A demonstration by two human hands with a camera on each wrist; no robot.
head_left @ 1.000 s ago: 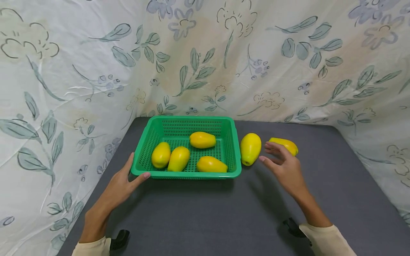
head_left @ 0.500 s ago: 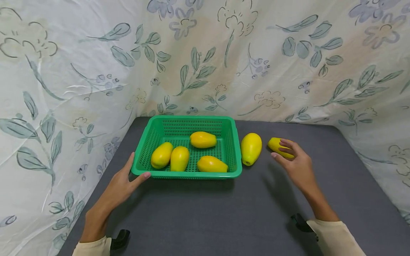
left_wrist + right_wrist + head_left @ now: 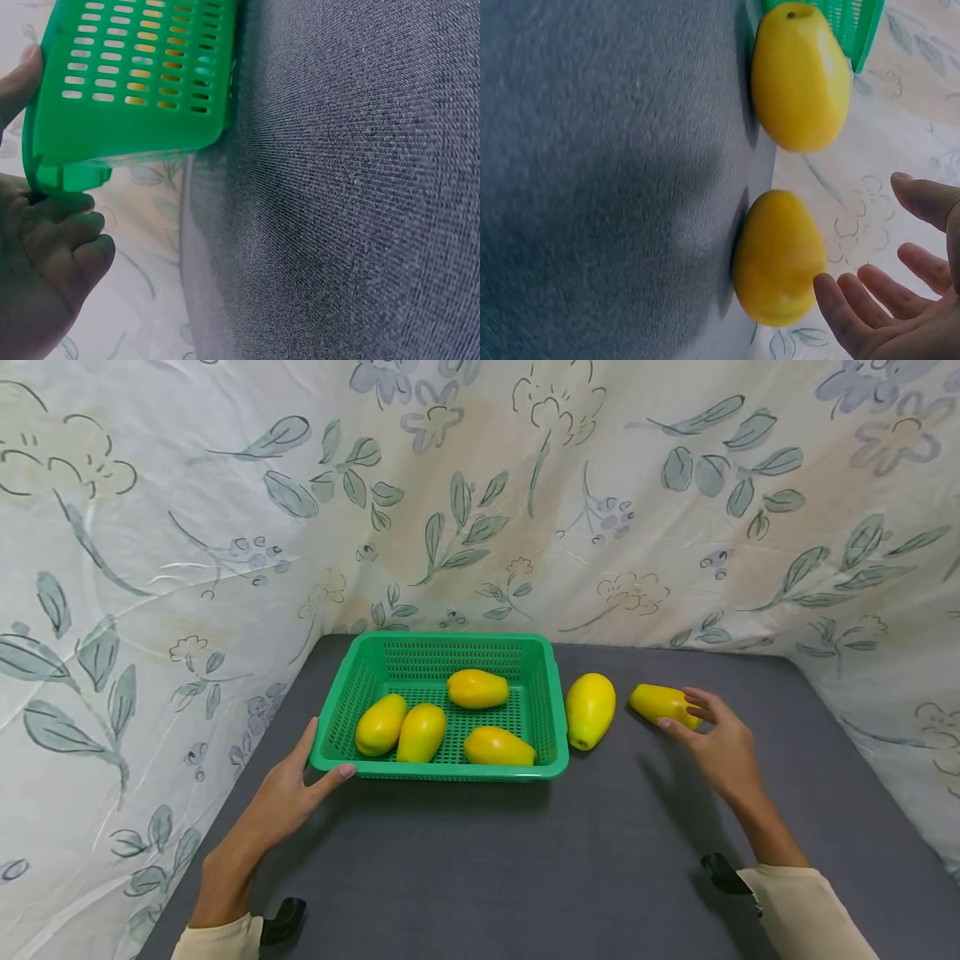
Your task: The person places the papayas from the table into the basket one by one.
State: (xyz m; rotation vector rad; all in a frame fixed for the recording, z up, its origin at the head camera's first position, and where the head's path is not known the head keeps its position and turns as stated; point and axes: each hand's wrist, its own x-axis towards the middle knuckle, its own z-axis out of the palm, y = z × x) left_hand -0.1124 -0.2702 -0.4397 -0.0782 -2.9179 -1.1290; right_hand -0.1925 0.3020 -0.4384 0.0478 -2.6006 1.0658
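Observation:
In the head view, my left hand point(image 3: 281, 797) holds the near left corner of a green plastic basket point(image 3: 450, 770), thumb on the front rim. The left wrist view shows its fingers bent beneath the basket's lip point(image 3: 71, 178). My right hand point(image 3: 723, 747) hovers at the right end of a smooth yellow papaya point(image 3: 660, 703), thumb and fingers spread apart. In the right wrist view, its fingertips point(image 3: 825, 289) come right up beside that papaya point(image 3: 780, 255), and the palm holds nothing. Another yellow papaya point(image 3: 590, 710) lies between it and the basket.
Inside the basket lie several yellow papayas, one of them at the back point(image 3: 477, 689). A dark grey cloth point(image 3: 480, 868) covers the table. Floral fabric point(image 3: 450, 502) hangs close behind it and along the left side.
My right hand has moved right, away from the papaya beside the basket and over to the right end of the farther one. My left hand has stayed on the basket.

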